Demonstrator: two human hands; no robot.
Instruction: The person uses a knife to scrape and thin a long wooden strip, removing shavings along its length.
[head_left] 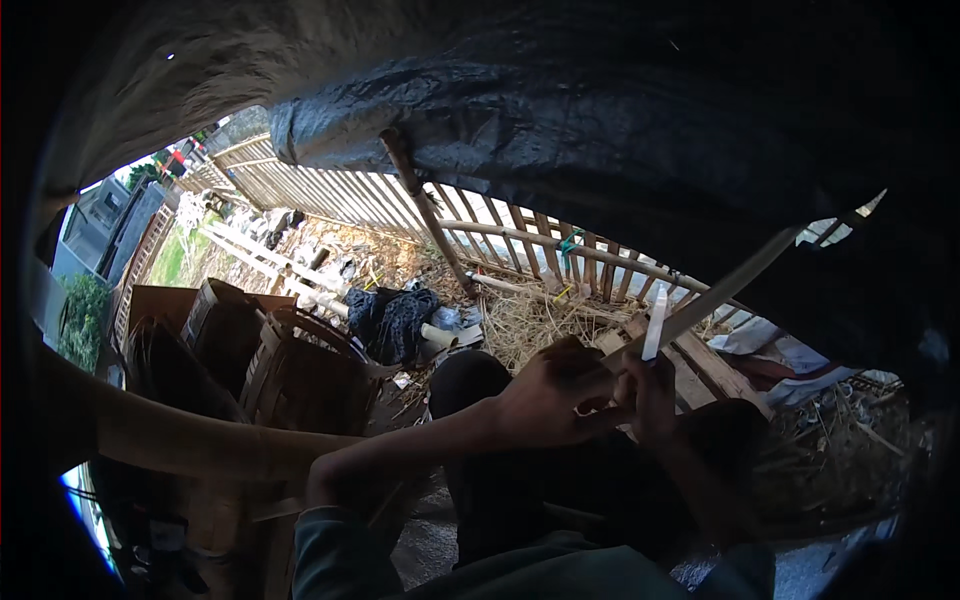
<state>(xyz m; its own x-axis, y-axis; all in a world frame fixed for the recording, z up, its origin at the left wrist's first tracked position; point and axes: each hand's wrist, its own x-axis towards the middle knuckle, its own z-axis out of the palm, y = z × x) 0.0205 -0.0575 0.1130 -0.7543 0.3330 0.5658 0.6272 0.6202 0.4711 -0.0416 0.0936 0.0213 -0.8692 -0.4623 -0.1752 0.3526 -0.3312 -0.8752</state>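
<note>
Strip (735,275): long, flat, tan, pale against dark tarp (600,130), slanting up rightward. Gripped low down by left hand (555,395); overlapped in view by bright blade (655,325) (contact unclear), jutting from closed right hand (648,395).

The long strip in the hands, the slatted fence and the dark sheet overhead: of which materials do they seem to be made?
Long strip: probably split bamboo, matte and uncoated, as it is flat and pale; wood is possible.
Slatted fence: likely bamboo, unpainted, with narrow straw-coloured slats.
Dark sheet: seemingly plastic, slightly glossy, with creases catching bluish light.
</note>
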